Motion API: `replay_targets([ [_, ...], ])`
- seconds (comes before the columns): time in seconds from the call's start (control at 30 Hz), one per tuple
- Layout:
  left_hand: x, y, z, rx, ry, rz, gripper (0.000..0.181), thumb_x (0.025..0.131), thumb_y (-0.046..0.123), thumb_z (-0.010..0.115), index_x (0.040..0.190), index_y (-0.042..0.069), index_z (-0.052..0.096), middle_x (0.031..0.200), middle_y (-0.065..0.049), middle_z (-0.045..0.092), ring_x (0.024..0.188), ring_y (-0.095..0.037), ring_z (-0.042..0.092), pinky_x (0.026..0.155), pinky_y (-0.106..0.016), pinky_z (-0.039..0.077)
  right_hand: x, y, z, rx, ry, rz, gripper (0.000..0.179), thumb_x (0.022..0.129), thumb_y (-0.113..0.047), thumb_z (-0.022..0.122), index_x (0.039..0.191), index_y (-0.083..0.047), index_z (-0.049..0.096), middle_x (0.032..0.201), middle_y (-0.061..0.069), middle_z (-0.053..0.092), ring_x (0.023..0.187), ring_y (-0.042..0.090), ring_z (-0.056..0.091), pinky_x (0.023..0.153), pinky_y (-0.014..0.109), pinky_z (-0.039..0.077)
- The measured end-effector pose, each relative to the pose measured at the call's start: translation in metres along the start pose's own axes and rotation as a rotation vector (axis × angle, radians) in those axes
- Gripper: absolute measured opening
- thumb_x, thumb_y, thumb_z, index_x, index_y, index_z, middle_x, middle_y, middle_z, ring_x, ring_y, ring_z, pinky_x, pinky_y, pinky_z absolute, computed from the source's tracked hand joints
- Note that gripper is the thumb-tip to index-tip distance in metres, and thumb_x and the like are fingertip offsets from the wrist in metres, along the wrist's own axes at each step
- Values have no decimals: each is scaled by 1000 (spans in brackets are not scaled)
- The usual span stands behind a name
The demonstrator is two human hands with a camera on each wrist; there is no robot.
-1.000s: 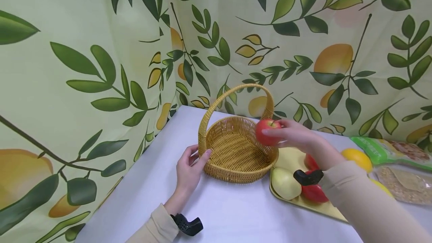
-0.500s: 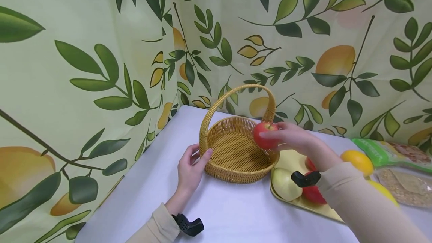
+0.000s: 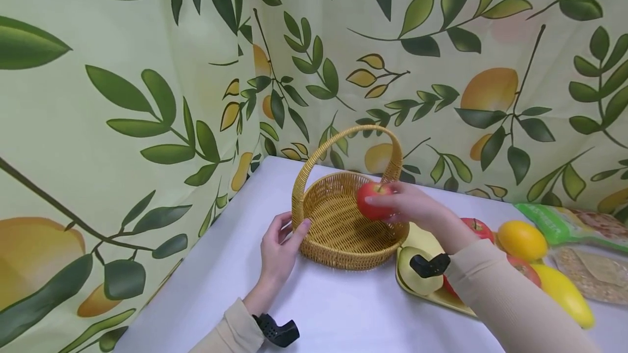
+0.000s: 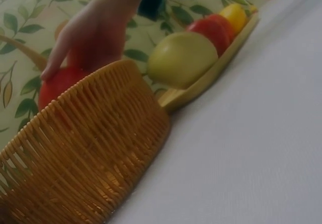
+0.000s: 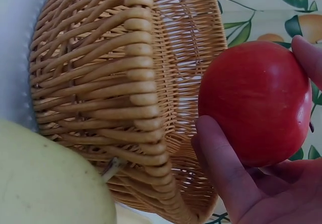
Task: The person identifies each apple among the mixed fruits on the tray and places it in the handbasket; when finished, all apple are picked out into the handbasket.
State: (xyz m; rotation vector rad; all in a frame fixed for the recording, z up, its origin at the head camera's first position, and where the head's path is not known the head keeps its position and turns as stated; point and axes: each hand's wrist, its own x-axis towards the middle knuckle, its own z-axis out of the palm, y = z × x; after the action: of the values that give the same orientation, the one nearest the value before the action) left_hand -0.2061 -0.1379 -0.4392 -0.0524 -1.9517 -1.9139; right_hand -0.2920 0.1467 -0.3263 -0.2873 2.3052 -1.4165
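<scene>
Apple (image 3: 370, 201): pinched by right hand (image 3: 414, 207), over basket (image 3: 340, 255). Basket: near surface's (image 3: 358, 309) back edge, gripped by left hand (image 3: 279, 249).

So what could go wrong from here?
Slip: the right hand holds the apple by thumb and fingers at the basket's opening; a loose grip might drop it.

Basket shift: the left hand steadies only one side, so the apple knocking the opposite side could tilt or slide it.

Brush: the black wrist mount overlaps the pale green fruit in the head view; it might nudge that fruit.
</scene>
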Motion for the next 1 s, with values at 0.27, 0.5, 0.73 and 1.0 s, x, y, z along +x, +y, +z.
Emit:
replay_targets([
  [0.27, -1, 1, 2, -14, 5, 10, 36, 94, 31, 76, 123, 11, 66, 123, -8, 63, 119, -28, 63, 96, -33, 53, 5, -2, 1, -6, -1, 11, 83, 93, -42, 74, 150, 4, 35, 138, 20, 53, 120, 33, 57, 95, 41, 54],
  [0.5, 0, -1, 0, -13, 9, 11, 36, 94, 30, 75, 123, 11, 66, 123, -8, 64, 119, -28, 63, 98, -34, 52, 15, -3, 8, 27, -12, 23, 80, 95, -42, 72, 149, 5, 36, 137, 21, 52, 119, 33, 57, 93, 38, 55],
  [0.73, 0, 0, 1, 7, 10, 4, 36, 94, 32, 76, 123, 12, 67, 124, -7, 64, 119, -28, 63, 98, -37, 53, 24, -2, 8, 31, 10, 38, 81, 94, -40, 74, 150, 4, 34, 138, 21, 50, 119, 33, 55, 94, 41, 55],
  [1.0, -1, -1, 1, 4, 7, 0, 36, 94, 32, 76, 122, 12, 67, 126, -7, 64, 120, -28, 62, 99, -41, 52, 30, 2, 9, 20, 25, 73, 86, 91, -39, 78, 151, 4, 32, 141, 22, 47, 124, 37, 52, 94, 43, 55],
])
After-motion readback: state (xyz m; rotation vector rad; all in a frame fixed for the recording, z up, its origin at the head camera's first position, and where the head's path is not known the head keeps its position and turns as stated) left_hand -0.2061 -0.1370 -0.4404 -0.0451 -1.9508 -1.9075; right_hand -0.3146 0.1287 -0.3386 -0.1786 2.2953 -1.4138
